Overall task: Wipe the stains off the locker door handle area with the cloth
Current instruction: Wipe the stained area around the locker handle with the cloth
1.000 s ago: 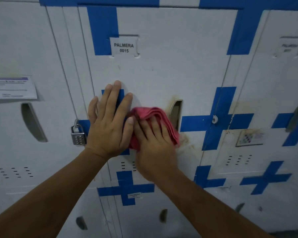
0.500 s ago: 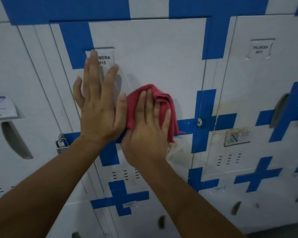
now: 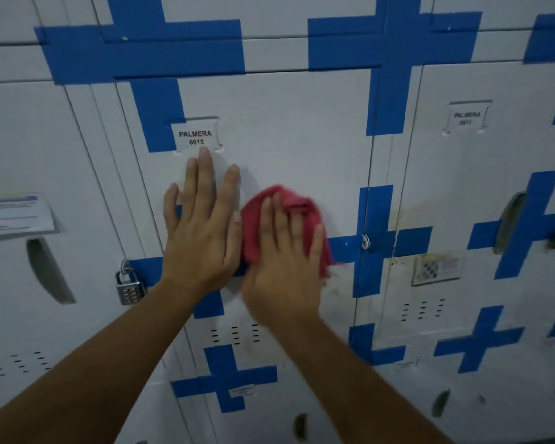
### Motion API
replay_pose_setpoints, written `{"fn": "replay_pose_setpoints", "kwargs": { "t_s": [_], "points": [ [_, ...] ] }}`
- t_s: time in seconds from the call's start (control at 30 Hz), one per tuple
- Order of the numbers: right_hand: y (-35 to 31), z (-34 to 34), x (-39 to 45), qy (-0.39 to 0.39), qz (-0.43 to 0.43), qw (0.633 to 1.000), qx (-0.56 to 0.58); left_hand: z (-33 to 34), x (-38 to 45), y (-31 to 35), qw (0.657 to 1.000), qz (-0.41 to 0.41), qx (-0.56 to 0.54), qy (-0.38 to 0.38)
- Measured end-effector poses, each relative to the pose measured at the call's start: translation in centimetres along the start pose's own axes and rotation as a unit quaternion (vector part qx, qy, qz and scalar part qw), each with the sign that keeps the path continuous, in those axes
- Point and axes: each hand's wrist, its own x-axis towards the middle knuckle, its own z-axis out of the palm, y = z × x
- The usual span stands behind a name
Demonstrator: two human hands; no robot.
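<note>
A red cloth (image 3: 253, 229) is pressed flat against the white locker door (image 3: 295, 149) labelled PALMERA 0015. My right hand (image 3: 285, 261) lies spread on top of the cloth and covers the recessed handle, which is hidden. My left hand (image 3: 202, 229) rests flat on the door just left of the cloth, fingers apart, fingertips below the name label (image 3: 195, 137). Brownish stains (image 3: 335, 288) show on the door right of and below my right hand.
A combination padlock (image 3: 129, 288) hangs at the door's left edge. A lock loop (image 3: 365, 241) sits at the right edge. The neighbouring locker door has a handle (image 3: 508, 222), a sticker (image 3: 436, 267) and more stains. Blue tape crosses (image 3: 225, 379) cover the doors.
The view tilted up, so both hands sit lower in the frame. My right hand rubbed the cloth up and back down over the handle; my left hand slid down below the label.
</note>
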Motion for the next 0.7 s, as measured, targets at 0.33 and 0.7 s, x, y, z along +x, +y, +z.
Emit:
{"fn": "replay_pose_setpoints", "kwargs": {
  "t_s": [0.33,0.7],
  "points": [
    [3.7,-4.0,4.3,0.02,0.061,0.997,-0.042,1.6,4.2,0.8,0.994,0.041,0.076,0.06],
    [8.2,-3.9,1.5,-0.005,0.071,0.994,-0.078,2.4,4.0,0.4,0.99,0.047,0.118,0.068]
  ]
}}
